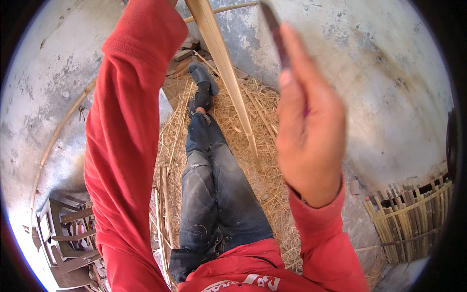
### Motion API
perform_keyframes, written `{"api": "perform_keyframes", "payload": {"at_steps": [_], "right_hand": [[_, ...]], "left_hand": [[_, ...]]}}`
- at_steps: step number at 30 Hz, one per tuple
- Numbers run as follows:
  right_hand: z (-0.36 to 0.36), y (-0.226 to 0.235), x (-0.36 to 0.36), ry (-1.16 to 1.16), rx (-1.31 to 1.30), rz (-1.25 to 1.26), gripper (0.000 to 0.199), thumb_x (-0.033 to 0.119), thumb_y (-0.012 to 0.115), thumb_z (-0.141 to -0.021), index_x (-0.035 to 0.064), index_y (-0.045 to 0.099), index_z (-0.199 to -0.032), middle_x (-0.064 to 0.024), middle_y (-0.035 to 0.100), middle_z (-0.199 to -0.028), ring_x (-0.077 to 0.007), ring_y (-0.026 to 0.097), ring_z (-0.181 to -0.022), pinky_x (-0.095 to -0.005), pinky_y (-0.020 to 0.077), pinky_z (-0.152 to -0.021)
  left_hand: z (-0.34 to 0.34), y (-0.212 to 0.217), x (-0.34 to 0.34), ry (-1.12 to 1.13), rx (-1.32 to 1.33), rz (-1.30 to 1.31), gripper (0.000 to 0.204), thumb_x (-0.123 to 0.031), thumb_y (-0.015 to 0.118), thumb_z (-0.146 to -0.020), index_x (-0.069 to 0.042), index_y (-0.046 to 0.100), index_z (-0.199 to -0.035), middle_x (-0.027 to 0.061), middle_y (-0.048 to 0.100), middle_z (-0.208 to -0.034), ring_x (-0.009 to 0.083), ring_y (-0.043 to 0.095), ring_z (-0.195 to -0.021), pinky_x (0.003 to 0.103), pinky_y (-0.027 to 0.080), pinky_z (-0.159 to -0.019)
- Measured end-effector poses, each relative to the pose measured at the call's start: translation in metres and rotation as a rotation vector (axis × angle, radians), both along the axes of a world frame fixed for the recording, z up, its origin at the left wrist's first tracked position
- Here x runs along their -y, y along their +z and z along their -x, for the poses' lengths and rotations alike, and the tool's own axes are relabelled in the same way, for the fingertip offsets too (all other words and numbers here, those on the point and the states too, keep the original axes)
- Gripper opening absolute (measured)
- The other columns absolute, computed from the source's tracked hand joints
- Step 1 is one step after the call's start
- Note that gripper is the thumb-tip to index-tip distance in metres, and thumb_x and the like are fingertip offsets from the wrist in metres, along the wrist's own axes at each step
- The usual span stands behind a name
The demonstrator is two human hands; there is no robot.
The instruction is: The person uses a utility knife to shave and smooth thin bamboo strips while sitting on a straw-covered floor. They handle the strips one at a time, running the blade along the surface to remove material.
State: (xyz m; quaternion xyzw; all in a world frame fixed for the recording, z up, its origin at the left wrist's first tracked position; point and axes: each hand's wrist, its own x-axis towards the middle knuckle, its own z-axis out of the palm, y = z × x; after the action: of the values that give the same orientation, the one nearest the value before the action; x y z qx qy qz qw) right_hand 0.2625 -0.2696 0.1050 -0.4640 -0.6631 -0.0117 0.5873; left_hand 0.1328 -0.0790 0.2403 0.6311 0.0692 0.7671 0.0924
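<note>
My right hand [311, 126] is raised at the upper right, slightly blurred, its fingers wrapped round a knife. The dark blade of the knife [273, 30] points up and to the left, and a bit of purple shows within the grip. Left of it, apart from the blade, a long pale split bamboo strip [224, 68] slants from the top edge down to the straw. My left arm in its red sleeve reaches up beside the strip. Only a sliver of my left hand [172, 2] shows at the top edge; its fingers are cut off from view.
Straw and shavings [258, 194] cover the floor around my outstretched legs [209, 194]. A slatted bamboo basket [411, 221] stands at the right. A wooden frame [58, 238] with sticks lies at the lower left. Worn walls [389, 87] curve round, with a bent cane [61, 129] at left.
</note>
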Motion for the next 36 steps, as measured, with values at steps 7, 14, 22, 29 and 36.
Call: {"api": "perform_keyframes", "payload": {"at_steps": [7,14,22,29,36], "right_hand": [[0.006,-0.012,-0.015,-0.049,0.023,0.033,0.044,0.001,0.047,-0.103,-0.0008,0.054,-0.146,-0.0260,0.067,-0.130,-0.0277,0.069,-0.106,-0.0337,0.0521,-0.091],[0.004,0.034,0.000,-0.035,0.006,-0.140,0.042,0.001,0.048,-0.103,-0.0026,0.055,-0.144,-0.0271,0.070,-0.125,-0.0317,0.070,-0.115,-0.0343,0.0510,-0.096],[-0.006,0.008,0.007,-0.059,0.235,0.328,0.041,-0.001,0.048,-0.101,-0.0051,0.057,-0.140,-0.0268,0.072,-0.117,-0.0330,0.073,-0.104,-0.0356,0.0532,-0.090],[-0.003,0.039,-0.011,-0.112,0.142,-0.099,0.043,-0.001,0.049,-0.100,-0.0050,0.056,-0.142,-0.0266,0.069,-0.098,-0.0283,0.064,-0.073,-0.0354,0.0523,-0.078],[0.004,-0.013,-0.022,0.027,0.107,0.201,0.043,0.000,0.049,-0.100,-0.0057,0.054,-0.142,-0.0287,0.062,-0.090,-0.0281,0.064,-0.073,-0.0342,0.0515,-0.077]], "left_hand": [[-0.035,-0.005,0.023,0.070,-0.010,0.003,0.050,-0.042,0.042,-0.111,-0.001,0.061,-0.089,0.0033,0.054,-0.053,0.0120,0.055,-0.044,0.028,0.042,-0.046],[-0.032,-0.002,0.038,0.040,0.005,-0.005,0.048,-0.039,0.044,-0.111,-0.002,0.060,-0.087,0.0037,0.053,-0.052,0.0128,0.055,-0.043,0.029,0.042,-0.045],[-0.021,0.003,0.025,0.037,0.011,0.084,0.048,-0.039,0.043,-0.112,-0.002,0.059,-0.086,0.0044,0.056,-0.053,0.0134,0.055,-0.043,0.029,0.043,-0.045],[-0.010,0.001,0.021,0.227,-0.110,0.047,0.057,-0.044,0.039,-0.111,-0.004,0.057,-0.076,0.0067,0.059,-0.058,0.0157,0.061,-0.056,0.031,0.047,-0.056],[0.002,0.002,-0.018,-0.036,0.016,0.049,0.059,-0.046,0.041,-0.111,-0.006,0.055,-0.071,0.0078,0.061,-0.068,0.0162,0.060,-0.064,0.031,0.048,-0.065]]}}
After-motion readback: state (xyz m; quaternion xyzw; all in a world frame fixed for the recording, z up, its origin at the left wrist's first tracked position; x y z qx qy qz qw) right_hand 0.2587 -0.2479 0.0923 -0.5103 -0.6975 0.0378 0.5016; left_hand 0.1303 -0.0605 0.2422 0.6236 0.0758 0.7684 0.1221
